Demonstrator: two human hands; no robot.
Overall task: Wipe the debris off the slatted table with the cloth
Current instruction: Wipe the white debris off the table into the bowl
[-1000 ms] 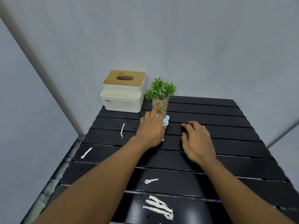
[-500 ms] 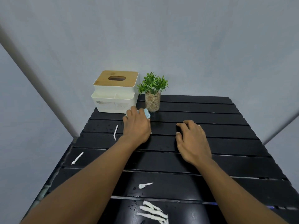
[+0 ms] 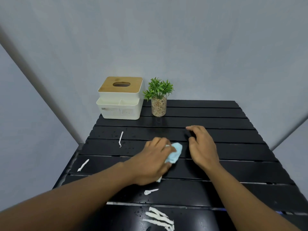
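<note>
the small pale-blue bunched cloth (image 3: 174, 152) lay near the middle of the black slatted surface (image 3: 233, 147), pressed down under the left hand (image 3: 154, 161), whose fingers (image 3: 156, 142) were clenched over it so that only its right end showed; it looked soft, light and limp, likely to fold and slide easily on the glossy, water-speckled slats, so it seemed best taken as a wad under a flat palm rather than by a corner; the thin white twisted scraps of debris (image 3: 159, 220) appeared featherlight and apt to roll ahead of the cloth or catch in the gaps between slats; the right hand (image 3: 202, 147) rested just beside the cloth, fingers released and loosely curled, holding nothing; compared with half a second before, the left hand and cloth had come back from the far slats near the white tissue box with a wooden lid (image 3: 120, 99) and the small green plant in a pebble-filled glass (image 3: 158, 99) toward the nearer middle slats, while the right hand had kept its place; the scraps on the left (image 3: 120, 139) and near edge lay unmoved.
</note>
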